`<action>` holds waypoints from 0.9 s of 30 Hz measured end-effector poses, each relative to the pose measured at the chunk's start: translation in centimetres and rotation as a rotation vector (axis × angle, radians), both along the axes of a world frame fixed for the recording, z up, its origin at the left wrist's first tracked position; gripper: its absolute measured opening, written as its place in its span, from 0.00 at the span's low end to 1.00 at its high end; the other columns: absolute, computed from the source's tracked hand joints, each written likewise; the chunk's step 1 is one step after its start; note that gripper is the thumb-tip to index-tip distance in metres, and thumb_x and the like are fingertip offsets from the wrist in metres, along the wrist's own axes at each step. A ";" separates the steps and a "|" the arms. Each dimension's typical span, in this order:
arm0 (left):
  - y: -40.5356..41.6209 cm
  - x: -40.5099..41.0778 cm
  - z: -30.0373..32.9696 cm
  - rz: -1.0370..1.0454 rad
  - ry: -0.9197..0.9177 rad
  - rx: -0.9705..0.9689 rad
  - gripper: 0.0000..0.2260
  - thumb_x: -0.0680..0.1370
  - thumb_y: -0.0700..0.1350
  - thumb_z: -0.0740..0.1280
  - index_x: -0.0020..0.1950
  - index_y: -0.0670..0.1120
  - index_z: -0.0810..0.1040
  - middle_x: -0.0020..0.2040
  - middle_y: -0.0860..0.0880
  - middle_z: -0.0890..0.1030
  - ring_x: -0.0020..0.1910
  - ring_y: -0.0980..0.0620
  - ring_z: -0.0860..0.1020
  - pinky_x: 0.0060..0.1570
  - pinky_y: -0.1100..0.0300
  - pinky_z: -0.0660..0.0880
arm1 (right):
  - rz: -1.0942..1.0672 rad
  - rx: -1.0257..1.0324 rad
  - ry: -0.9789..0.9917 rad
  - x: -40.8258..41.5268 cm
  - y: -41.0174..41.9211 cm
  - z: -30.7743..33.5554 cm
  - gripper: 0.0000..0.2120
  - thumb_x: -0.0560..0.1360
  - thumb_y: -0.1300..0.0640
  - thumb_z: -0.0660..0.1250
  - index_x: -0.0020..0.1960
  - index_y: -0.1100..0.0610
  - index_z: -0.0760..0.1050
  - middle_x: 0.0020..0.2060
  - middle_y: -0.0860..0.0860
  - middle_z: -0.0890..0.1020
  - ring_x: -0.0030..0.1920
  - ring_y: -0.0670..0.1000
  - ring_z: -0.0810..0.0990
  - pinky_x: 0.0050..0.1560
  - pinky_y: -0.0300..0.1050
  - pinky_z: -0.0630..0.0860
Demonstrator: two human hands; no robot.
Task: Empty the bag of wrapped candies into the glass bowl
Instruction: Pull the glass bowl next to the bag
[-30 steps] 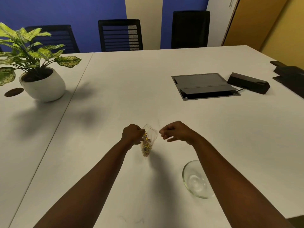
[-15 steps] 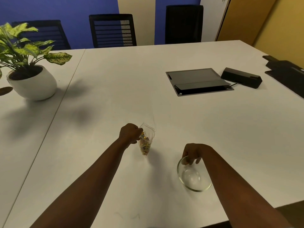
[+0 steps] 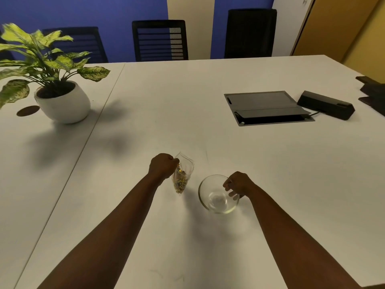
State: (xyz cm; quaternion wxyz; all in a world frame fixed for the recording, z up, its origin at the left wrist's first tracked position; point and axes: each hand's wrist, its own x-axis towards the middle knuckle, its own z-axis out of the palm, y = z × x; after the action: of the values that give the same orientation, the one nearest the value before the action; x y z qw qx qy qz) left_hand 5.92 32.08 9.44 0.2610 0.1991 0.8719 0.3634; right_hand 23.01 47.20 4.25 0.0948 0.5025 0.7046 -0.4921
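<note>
The clear bag of wrapped candies [image 3: 183, 176] is pinched upright by the left hand [image 3: 162, 166] above the desk [image 3: 208, 122]. At its 4 o'clock, the empty glass bowl [image 3: 216, 200] is gripped at the rim by the right hand [image 3: 237, 183].

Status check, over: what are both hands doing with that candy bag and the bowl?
Left hand shut on candy bag, upright, candies inside. Right hand gripping glass bowl rim; bowl empty. Nothing between bag and bowl.
</note>
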 end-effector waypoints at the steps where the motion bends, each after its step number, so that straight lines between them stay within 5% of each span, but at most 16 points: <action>1: -0.3 -0.5 0.2 0.014 0.017 -0.002 0.06 0.71 0.43 0.60 0.33 0.45 0.70 0.35 0.45 0.71 0.40 0.47 0.70 0.48 0.50 0.77 | -0.028 0.008 0.019 -0.8 -0.2 -0.3 0.10 0.74 0.68 0.61 0.51 0.68 0.80 0.38 0.58 0.79 0.28 0.52 0.76 0.17 0.35 0.73; 5: -0.7 -1.2 0.5 0.055 0.004 0.021 0.07 0.73 0.42 0.60 0.34 0.44 0.71 0.33 0.46 0.71 0.39 0.46 0.70 0.54 0.46 0.77 | -0.114 0.048 0.042 -2.1 -0.8 -1.1 0.12 0.73 0.70 0.63 0.33 0.61 0.75 0.37 0.59 0.79 0.26 0.52 0.76 0.22 0.41 0.77; 9: -0.8 -1.8 0.8 0.086 -0.039 0.083 0.07 0.74 0.40 0.60 0.36 0.43 0.72 0.38 0.42 0.73 0.36 0.46 0.73 0.53 0.46 0.78 | -0.133 0.087 0.057 -3.2 -1.2 -1.4 0.09 0.71 0.72 0.63 0.48 0.71 0.79 0.37 0.62 0.82 0.36 0.61 0.83 0.42 0.53 0.82; 12: -0.7 -2.1 0.7 0.106 -0.090 0.127 0.10 0.75 0.39 0.60 0.32 0.42 0.70 0.37 0.43 0.73 0.30 0.51 0.72 0.44 0.52 0.80 | -0.116 0.124 0.057 -3.6 -1.5 -1.5 0.11 0.72 0.71 0.63 0.51 0.71 0.79 0.41 0.63 0.83 0.45 0.62 0.84 0.53 0.58 0.81; 18: -0.2 -2.4 0.9 0.102 -0.167 0.178 0.06 0.74 0.38 0.60 0.37 0.41 0.71 0.34 0.45 0.70 0.32 0.53 0.72 0.19 0.70 0.74 | -0.159 0.106 0.056 -3.7 -1.7 -2.0 0.12 0.76 0.65 0.60 0.52 0.71 0.78 0.39 0.61 0.80 0.39 0.59 0.80 0.52 0.58 0.81; 23: 0.6 -2.1 1.7 0.093 -0.206 0.233 0.05 0.75 0.38 0.60 0.40 0.40 0.74 0.37 0.45 0.74 0.33 0.54 0.73 0.19 0.70 0.73 | -0.195 0.012 0.058 -3.6 -1.6 -1.9 0.08 0.74 0.65 0.64 0.50 0.69 0.78 0.41 0.62 0.80 0.39 0.60 0.80 0.50 0.59 0.81; 27: 1.5 -1.8 2.7 0.076 -0.261 0.298 0.10 0.75 0.38 0.60 0.34 0.42 0.73 0.46 0.42 0.79 0.43 0.47 0.78 0.29 0.64 0.78 | -0.054 0.209 -0.055 -3.9 -1.7 -0.5 0.17 0.76 0.49 0.63 0.46 0.65 0.76 0.52 0.64 0.81 0.54 0.61 0.79 0.52 0.51 0.76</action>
State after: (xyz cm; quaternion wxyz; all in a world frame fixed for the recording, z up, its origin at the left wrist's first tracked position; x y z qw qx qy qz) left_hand 4.14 33.54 12.12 0.3257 0.1538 0.7739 0.5208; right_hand 19.13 45.47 3.71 0.0480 0.5418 0.7353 -0.4044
